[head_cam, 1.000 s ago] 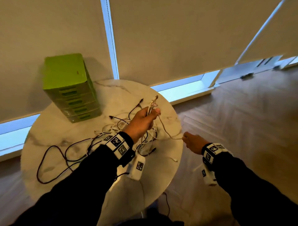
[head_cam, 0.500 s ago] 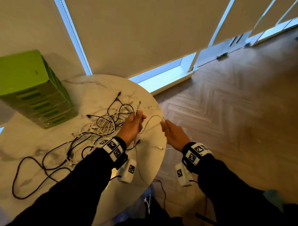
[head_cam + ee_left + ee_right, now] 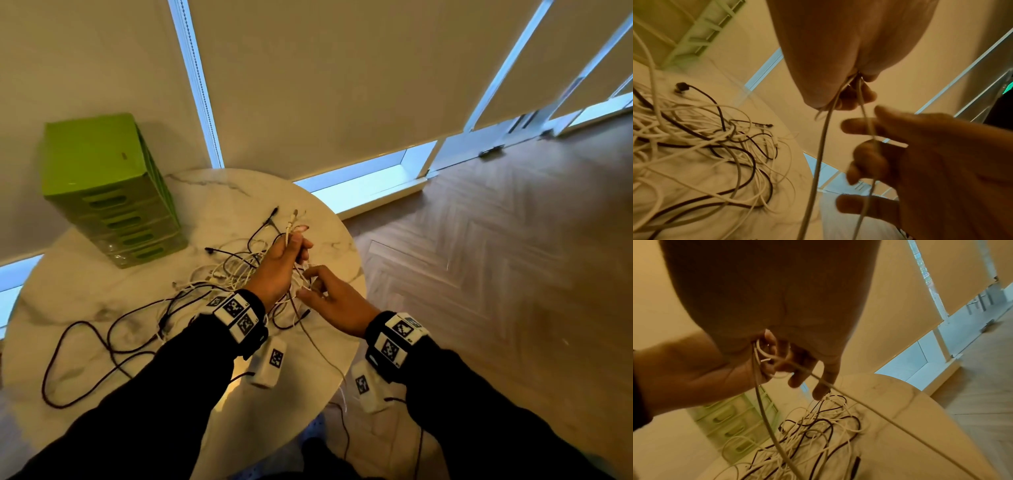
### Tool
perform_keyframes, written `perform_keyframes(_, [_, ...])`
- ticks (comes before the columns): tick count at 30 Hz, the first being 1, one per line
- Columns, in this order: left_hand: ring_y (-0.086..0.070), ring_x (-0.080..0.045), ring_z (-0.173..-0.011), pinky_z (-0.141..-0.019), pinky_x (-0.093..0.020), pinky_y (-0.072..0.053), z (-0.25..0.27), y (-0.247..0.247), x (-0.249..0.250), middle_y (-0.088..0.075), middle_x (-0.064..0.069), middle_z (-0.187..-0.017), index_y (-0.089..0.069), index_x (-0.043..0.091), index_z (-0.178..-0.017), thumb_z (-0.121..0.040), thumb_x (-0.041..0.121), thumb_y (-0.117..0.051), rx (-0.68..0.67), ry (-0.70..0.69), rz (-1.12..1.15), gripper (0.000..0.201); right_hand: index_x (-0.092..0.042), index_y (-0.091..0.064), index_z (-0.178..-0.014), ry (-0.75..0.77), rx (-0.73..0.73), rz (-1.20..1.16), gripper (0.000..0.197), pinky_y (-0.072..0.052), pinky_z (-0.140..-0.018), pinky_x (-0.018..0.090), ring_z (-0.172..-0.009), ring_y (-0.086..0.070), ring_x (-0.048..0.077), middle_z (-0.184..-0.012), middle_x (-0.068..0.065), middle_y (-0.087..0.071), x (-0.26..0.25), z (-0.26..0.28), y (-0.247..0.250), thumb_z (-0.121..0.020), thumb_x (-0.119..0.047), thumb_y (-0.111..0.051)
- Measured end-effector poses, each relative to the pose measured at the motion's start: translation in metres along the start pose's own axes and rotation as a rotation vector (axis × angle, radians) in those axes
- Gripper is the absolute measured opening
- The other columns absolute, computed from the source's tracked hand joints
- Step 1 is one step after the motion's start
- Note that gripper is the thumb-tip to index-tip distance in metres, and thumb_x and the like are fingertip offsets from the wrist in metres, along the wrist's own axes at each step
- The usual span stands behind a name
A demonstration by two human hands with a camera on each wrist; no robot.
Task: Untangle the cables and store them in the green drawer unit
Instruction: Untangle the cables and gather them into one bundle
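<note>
My left hand (image 3: 284, 260) is raised over the table and grips a bunch of loops of a white cable (image 3: 292, 222), whose plug ends stick up above the fist. Two strands (image 3: 823, 146) hang down from that grip. Just right of it, my right hand (image 3: 339, 305) has its fingers (image 3: 859, 126) spread, and a thin strand (image 3: 879, 415) runs across them and off the table edge. A tangle of white and black cables (image 3: 236, 270) lies under both hands. The green drawer unit (image 3: 113, 192) stands at the back left with all drawers closed.
The round marble table (image 3: 85, 284) carries a long black cable (image 3: 61, 346) looping to the front left. Its right edge is close to my right hand, with wooden floor (image 3: 496, 274) beyond. Blinds and a low window sill stand behind the table.
My right hand has come in from beyond the table edge to just beside the left hand. The left hand still grips the white cable, now raised with the ends pointing up.
</note>
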State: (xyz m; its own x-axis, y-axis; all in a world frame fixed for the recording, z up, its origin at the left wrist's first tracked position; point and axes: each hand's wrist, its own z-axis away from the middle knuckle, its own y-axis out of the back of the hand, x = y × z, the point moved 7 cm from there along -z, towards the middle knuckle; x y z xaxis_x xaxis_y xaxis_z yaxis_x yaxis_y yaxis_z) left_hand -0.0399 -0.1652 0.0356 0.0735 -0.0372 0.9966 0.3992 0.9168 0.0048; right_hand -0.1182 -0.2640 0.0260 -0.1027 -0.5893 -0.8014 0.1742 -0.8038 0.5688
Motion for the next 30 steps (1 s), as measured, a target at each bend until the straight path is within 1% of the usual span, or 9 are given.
perform_keyframes(4, [-0.061, -0.006, -0.091, -0.087, -0.026, -0.044, -0.005, 0.025, -0.009, -0.070, -0.003, -0.100, -0.067, 0.030, -0.094, -0.102, 0.058, -0.037, 0.102, 0.047, -0.033, 0.041, -0.013, -0.055, -0.097, 0.018, 0.324, -0.095, 0.029, -0.053, -0.064, 0.024, -0.074, -0.062, 0.022, -0.079, -0.006, -0.059, 0.003, 0.001, 0.038, -0.107, -0.035, -0.039])
perform_keyframes(6, [-0.056, -0.002, -0.073, -0.076, -0.026, -0.042, -0.003, 0.033, -0.006, -0.062, 0.008, -0.080, -0.061, 0.027, -0.093, -0.105, 0.050, -0.037, 0.119, 0.031, -0.020, 0.036, -0.016, -0.059, -0.098, -0.153, 0.347, -0.013, 0.027, -0.053, -0.069, 0.027, -0.077, -0.066, 0.024, -0.078, -0.010, -0.060, 0.036, -0.002, 0.054, -0.107, -0.031, -0.038])
perform_keyframes(10, [-0.042, -0.004, -0.058, -0.056, -0.019, -0.036, 0.003, 0.034, 0.010, -0.048, 0.007, -0.067, -0.058, 0.017, -0.098, -0.110, 0.033, -0.033, 0.072, -0.041, 0.112, 0.031, -0.020, -0.043, -0.145, -0.528, -0.232, 0.359, 0.048, -0.038, -0.104, 0.031, -0.133, -0.048, 0.028, -0.145, 0.011, -0.053, 0.090, 0.003, 0.032, -0.099, -0.032, -0.051])
perform_keyframes(15, [-0.052, -0.012, -0.066, -0.070, -0.026, -0.045, 0.007, 0.021, 0.024, -0.055, 0.004, -0.070, -0.057, 0.014, -0.099, -0.110, 0.025, -0.034, -0.044, 0.004, 0.324, 0.027, -0.024, -0.016, -0.158, 0.004, -0.248, 0.133, 0.088, -0.021, -0.110, 0.018, -0.141, -0.025, 0.004, -0.159, -0.005, -0.028, -0.003, -0.011, -0.009, -0.091, -0.035, -0.072])
perform_keyframes(17, [-0.035, -0.010, -0.056, -0.060, -0.024, -0.036, 0.009, 0.019, 0.036, -0.041, 0.004, -0.065, -0.053, 0.013, -0.102, -0.110, 0.023, -0.033, -0.092, 0.021, 0.466, 0.024, -0.023, -0.034, -0.152, 0.009, -0.327, 0.003, 0.068, -0.038, -0.107, 0.027, -0.129, -0.046, 0.006, -0.145, -0.003, -0.050, -0.016, -0.019, -0.027, -0.094, -0.036, -0.067])
perform_keyframes(19, [-0.020, -0.010, -0.056, -0.055, -0.023, -0.028, 0.006, 0.028, 0.048, -0.031, 0.006, -0.064, -0.052, 0.015, -0.105, -0.109, 0.030, -0.032, -0.079, 0.023, 0.535, 0.025, -0.013, -0.061, -0.126, -0.002, -0.382, -0.110, 0.035, -0.054, -0.085, 0.038, -0.089, -0.066, 0.014, -0.098, 0.002, -0.070, -0.026, -0.024, -0.036, -0.097, -0.032, -0.063])
perform_keyframes(24, [-0.029, -0.011, -0.059, -0.062, -0.026, -0.035, -0.004, 0.062, 0.068, -0.033, 0.005, -0.069, -0.052, 0.025, -0.103, -0.106, 0.051, -0.031, 0.055, -0.024, 0.742, 0.033, -0.006, -0.060, -0.089, 0.084, -0.081, -0.173, 0.030, -0.043, -0.070, 0.030, -0.070, -0.050, 0.012, -0.079, 0.004, -0.056, -0.027, -0.046, 0.013, -0.097, -0.035, -0.061])
perform_keyframes(27, [-0.033, -0.011, -0.062, -0.068, -0.029, -0.034, -0.008, 0.069, 0.065, -0.035, 0.007, -0.071, -0.044, 0.029, -0.091, -0.100, 0.047, -0.047, 0.129, -0.016, 0.763, 0.021, -0.017, -0.053, -0.085, 0.149, 0.116, 0.069, 0.032, -0.037, -0.071, 0.031, -0.072, -0.047, 0.012, -0.079, -0.002, -0.055, -0.030, -0.054, 0.033, -0.106, -0.037, -0.041])
perform_keyframes(30, [-0.040, -0.001, -0.077, -0.084, -0.028, -0.033, -0.012, 0.066, 0.057, -0.037, 0.012, -0.079, -0.035, 0.031, -0.084, -0.089, 0.041, -0.059, 0.187, 0.032, 0.683, 0.027, -0.026, -0.052, -0.096, 0.198, -0.038, 0.384, 0.029, -0.039, -0.074, 0.034, -0.077, -0.049, 0.018, -0.091, 0.006, -0.062, -0.032, -0.059, -0.004, -0.108, -0.041, -0.031])
